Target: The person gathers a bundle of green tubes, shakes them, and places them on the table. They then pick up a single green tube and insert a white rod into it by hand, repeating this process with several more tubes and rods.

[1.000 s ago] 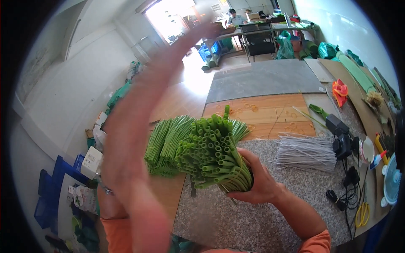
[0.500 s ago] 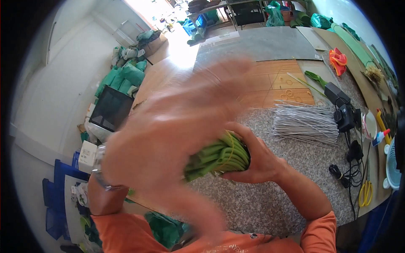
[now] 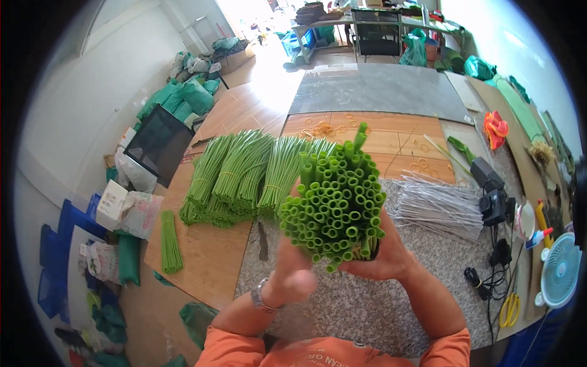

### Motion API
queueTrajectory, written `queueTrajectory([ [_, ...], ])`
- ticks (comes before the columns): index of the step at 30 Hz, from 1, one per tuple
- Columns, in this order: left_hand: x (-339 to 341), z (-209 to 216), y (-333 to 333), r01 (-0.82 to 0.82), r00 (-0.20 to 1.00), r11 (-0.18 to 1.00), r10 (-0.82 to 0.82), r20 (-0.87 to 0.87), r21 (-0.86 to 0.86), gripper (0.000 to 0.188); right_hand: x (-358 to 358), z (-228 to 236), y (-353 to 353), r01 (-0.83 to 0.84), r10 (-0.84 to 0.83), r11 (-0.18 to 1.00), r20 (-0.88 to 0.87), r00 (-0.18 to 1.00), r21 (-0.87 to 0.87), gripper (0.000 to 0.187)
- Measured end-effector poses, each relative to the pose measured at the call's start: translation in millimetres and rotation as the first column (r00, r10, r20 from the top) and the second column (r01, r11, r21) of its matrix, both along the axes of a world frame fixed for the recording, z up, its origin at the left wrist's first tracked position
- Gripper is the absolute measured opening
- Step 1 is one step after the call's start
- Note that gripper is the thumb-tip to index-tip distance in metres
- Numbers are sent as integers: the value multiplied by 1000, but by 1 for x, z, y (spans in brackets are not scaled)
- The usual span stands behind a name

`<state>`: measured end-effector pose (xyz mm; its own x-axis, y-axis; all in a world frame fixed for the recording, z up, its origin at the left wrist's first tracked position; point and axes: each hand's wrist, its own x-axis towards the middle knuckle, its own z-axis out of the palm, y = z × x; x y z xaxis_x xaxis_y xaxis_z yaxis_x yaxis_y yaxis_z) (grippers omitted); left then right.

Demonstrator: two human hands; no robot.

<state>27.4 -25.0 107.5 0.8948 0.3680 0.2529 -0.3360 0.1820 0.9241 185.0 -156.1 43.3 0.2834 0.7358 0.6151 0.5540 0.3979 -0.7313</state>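
Observation:
A thick bundle of hollow green stems (image 3: 333, 205) stands between my hands, its round open ends facing up at me. My right hand (image 3: 388, 248) is closed around the bundle's right side, with the thumb across the near edge. Against the left side rests my left hand (image 3: 287, 269), its thumb blurred and apart from the stems; the bundle hides most of its fingers. To the left, several tied bundles of green stems (image 3: 235, 174) lie stacked on the wooden board. One thin bundle (image 3: 171, 241) lies by itself nearer the board's left edge.
Loose rubber bands (image 3: 323, 129) lie beyond the bundles. To the right are a pile of thin pale rods (image 3: 437, 205), a black device with cables (image 3: 494, 205), yellow-handled scissors (image 3: 509, 310), a blue basket (image 3: 559, 263) and an orange-red cloth-like item (image 3: 495, 129). Bags and a dark panel (image 3: 158, 144) stand left.
My left hand has come down from in front of the view to the bundle's left side. The bundle has tipped so its open ends face up. My view has shifted, uncovering the stacked bundles.

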Motion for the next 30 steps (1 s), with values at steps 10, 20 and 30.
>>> queueTrajectory([
  [10, 51, -28, -5, 79, 996, 937, -60, -66, 341, 140, 21, -37, -11, 21, 77, 978, 459, 885, -205, 107],
  [20, 40, -26, 4, -143, 990, 885, 131, 59, 443, 74, -24, -16, -7, 243, -237, 970, 122, 964, -34, 134],
  [30, 36, -36, -9, -408, 913, 890, 398, 89, 203, 52, -34, -40, 11, 363, -361, 928, 42, 932, -81, 119],
])
